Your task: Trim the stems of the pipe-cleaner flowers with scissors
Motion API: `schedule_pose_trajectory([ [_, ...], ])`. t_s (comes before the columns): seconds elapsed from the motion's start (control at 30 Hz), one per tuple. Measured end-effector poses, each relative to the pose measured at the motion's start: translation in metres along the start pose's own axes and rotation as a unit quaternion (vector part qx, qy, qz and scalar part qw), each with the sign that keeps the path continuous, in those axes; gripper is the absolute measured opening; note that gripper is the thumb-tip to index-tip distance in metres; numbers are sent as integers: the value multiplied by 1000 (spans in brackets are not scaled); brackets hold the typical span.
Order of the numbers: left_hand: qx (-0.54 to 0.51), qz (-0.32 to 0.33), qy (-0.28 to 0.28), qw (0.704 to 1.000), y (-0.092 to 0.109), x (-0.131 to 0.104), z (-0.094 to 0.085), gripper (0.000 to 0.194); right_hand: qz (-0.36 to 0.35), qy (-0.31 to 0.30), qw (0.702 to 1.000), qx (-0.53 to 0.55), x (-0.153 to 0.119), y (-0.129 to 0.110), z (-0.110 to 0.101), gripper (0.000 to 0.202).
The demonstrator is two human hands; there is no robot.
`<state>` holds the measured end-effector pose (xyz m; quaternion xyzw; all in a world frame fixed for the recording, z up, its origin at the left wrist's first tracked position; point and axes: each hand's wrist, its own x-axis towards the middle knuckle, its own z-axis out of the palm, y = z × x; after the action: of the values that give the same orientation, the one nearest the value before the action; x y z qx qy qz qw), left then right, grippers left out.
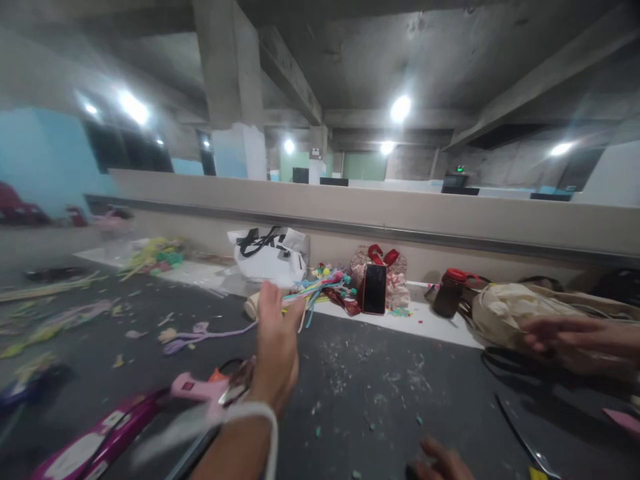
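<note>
My left hand [277, 347] reaches forward over the dark floor mat [380, 387], fingers straight and holding nothing; a white band circles its wrist. Just beyond its fingertips lies a bundle of colourful strips [320, 285]. A pink glue gun [193, 388] lies on the mat left of the wrist. Only the curled fingers of my right hand [443, 461] show at the bottom edge; whether they hold anything is hidden. Another person's blurred hand [575, 341] comes in from the right, over a beige cloth bag [510, 308].
Along a low concrete wall [350, 213] stand a white bag with black handles [270, 259], a propped phone [375, 289] and a brown jar with a red lid [449, 292]. Magenta packaging [95, 445] lies bottom left, a metal tool [523, 437] bottom right. Paper scraps litter the mat.
</note>
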<state>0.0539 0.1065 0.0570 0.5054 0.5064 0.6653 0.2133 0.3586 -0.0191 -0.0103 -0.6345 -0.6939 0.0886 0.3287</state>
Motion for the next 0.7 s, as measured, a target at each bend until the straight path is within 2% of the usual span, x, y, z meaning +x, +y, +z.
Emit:
schedule_pose_trajectory([
  [0.07, 57, 3, 18, 998, -5, 47, 47, 65, 10, -3, 1000, 16, 44, 21, -32, 25],
  [0.13, 118, 11, -9, 993, -22, 82, 83, 60, 23, -22, 999, 42, 88, 42, -61, 24],
  [0.17, 150, 26, -40, 988, -33, 93, 97, 53, 46, -118, 983, 133, 108, 51, -72, 23],
  [0.2, 181, 44, -76, 980, -45, 101, 108, 46, 55, -128, 968, 209, 124, 59, -78, 25],
  [0.27, 239, 72, -138, 958, -69, 109, 123, 38, 65, -158, 944, 282, 147, 70, -80, 25],
  [0.37, 322, 62, -185, 926, -99, 117, 135, 36, 59, -154, 935, 315, 169, 76, -59, 23],
  [0.5, 404, -12, -215, 889, -128, 132, 137, 32, 87, -103, 917, 376, 196, 75, -12, 20],
  [0.6, 419, -49, -231, 877, -136, 145, 131, 28, 102, -98, 902, 408, 216, 69, 22, 22],
  [0.7, 399, -71, -236, 883, -128, 161, 122, 27, 105, -106, 889, 433, 230, 59, 48, 24],
])
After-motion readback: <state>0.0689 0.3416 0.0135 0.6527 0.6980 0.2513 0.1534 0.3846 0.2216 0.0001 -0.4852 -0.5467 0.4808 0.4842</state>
